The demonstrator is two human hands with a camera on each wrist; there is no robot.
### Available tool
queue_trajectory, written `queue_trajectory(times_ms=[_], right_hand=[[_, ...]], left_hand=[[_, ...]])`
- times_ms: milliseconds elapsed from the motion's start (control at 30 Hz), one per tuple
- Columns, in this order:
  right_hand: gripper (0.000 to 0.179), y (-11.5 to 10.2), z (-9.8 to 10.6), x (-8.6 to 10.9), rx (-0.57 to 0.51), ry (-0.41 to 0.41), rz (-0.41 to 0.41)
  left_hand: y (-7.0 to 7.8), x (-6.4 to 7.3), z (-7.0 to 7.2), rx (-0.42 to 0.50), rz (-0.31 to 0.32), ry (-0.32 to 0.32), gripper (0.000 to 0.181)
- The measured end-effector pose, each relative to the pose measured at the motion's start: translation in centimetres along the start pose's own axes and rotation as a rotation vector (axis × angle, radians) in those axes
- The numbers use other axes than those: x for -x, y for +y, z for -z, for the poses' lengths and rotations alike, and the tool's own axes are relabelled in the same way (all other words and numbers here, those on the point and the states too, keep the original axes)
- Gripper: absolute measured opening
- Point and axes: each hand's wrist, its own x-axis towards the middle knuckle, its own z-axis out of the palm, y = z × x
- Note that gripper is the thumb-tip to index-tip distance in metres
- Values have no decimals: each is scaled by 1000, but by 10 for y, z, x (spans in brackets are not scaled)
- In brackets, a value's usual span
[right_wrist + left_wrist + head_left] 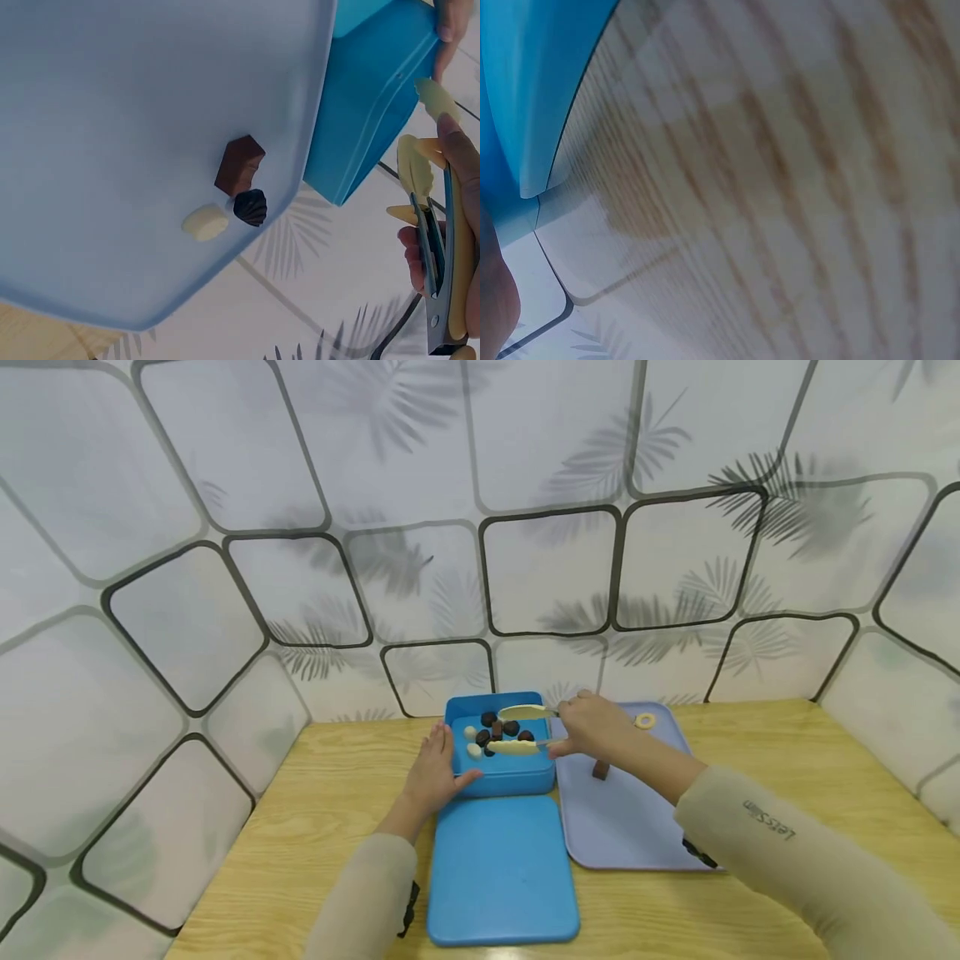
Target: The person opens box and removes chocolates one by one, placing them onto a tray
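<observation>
My right hand (596, 727) grips a pair of tongs (439, 255) with pale yellow tips. The tips are spread apart above a blue box (502, 783), and I see no piece clamped between them. Inside the box lie several dark chocolates (512, 727) and a few white ones (474, 750). My left hand (431, 768) rests against the box's left side, fingers straight along the wall and thumb on the front rim. Only a blurred bit of that hand (495, 292) shows in the left wrist view.
A lavender tray (630, 835) stands right of the box. On it are a brown chocolate block (240, 165), a dark shell-shaped chocolate (250, 207) and a white piece (205, 223). A flat blue lid (502, 868) lies before the box on the wooden table (352, 777). Patterned wall panels rise behind.
</observation>
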Motion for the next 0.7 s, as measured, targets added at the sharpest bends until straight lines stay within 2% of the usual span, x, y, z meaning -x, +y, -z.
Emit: queue_trajectory(times_ms=[133,367,533,700], right_hand=[[63,-8,-5,-7,-9,-23,23],[53,-16,-14,-19,63,-46,72],[48,-22,-15,-25,48,-71,46],[51,-30,-21,-26,99,-87,33]], left_hand=[[-1,3,1,26,9,2,120],[0,3,3,26,4,4,100],[1,1,4,16,11,4,99],[1,1,4,20,12,-12,100]])
